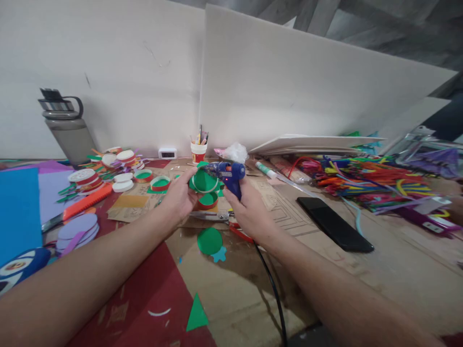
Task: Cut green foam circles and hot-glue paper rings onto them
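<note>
My right hand [249, 205] is wrapped round the handle of a blue glue gun [231, 173], its nozzle pointing left. A black cord [271, 279] runs down from it toward the table's front. Between the fingers of my left hand [183, 195] is a round green lid [205, 180] with a pale rim, tilted up beside the nozzle. Whether the nozzle touches the lid I cannot tell. Just below sits a red-rimmed round cup with a green inside [208, 199]. Scissors [213, 216] lie under my hands. Nearer me are a green paper disc [210, 241] and a blue gear-shaped piece [219, 254].
Left stand a grey water bottle [68, 130], red-and-white round containers [87, 179] and an orange cutter [88, 201]. A pencil cup [198, 153] is at the back. To the right lie a black phone [334, 224] and many colourful pipe cleaners [372, 180]. White boards rise behind.
</note>
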Available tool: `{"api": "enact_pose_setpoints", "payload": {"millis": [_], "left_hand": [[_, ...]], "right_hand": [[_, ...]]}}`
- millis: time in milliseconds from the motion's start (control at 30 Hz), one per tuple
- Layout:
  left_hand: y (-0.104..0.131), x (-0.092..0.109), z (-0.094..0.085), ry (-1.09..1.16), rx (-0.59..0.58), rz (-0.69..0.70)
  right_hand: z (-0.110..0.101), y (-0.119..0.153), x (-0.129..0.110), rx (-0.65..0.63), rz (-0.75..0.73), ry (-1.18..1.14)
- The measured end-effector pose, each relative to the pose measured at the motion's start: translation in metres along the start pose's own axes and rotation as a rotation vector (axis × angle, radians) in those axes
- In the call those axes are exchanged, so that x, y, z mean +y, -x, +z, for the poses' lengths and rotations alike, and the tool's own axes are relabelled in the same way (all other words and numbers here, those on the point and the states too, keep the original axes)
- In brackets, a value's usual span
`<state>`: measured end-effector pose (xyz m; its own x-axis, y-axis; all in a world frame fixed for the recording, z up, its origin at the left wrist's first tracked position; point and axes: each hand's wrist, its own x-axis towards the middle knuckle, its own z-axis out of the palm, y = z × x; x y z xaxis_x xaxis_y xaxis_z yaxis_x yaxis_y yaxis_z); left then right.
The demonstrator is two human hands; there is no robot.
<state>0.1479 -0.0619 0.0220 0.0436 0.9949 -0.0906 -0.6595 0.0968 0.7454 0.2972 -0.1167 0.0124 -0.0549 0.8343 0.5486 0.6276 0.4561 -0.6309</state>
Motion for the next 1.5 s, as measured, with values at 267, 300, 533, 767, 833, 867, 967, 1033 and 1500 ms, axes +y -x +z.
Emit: {"api": "enact_pose_setpoints", "payload": {"millis": [267,300,533,767,833,867,967,1033,1500], "left_hand": [[-0.0041,-0.0019,-0.0024,-0.009,0.018,0.017],[-0.0046,-0.0021,-0.0028,-0.016,0.019,0.02],[-0.0053,-0.0035,-0.0045,-0.03,0.024,0.042],[-0.0013,-0.004,-0.0017,-0.053,0.03,0.044],[-0.0018,-0.0045,-0.0021,-0.052,0.027,0.041],[-0.0023,-0.0047,-0.0026,-0.052,0.024,0.041],[-0.0036,-0.005,-0.0047,-0.059,0.01,0.04],[-0.0039,-0.0048,-0.0057,-0.062,0.0,0.038],[-0.0029,-0.0053,-0.0048,-0.068,0.032,0.075]], "right_hand": [[0.0018,0.0003,0.0032,0.011,-0.02,0.002],[0.0021,0.0002,0.0038,0.012,-0.023,0.004],[0.002,0.0008,0.0036,0.02,-0.024,0.037],[0.0019,0.0003,0.0019,0.003,-0.008,0.037],[0.0024,0.0,0.0022,0.0,-0.018,0.022],[0.0025,0.0,0.0024,-0.002,-0.022,0.018],[0.0025,0.0006,0.003,-0.003,-0.022,0.022],[0.002,0.0009,0.0033,0.002,-0.014,0.028],[0.0003,0.0027,-0.0012,0.003,-0.06,0.142]]}}
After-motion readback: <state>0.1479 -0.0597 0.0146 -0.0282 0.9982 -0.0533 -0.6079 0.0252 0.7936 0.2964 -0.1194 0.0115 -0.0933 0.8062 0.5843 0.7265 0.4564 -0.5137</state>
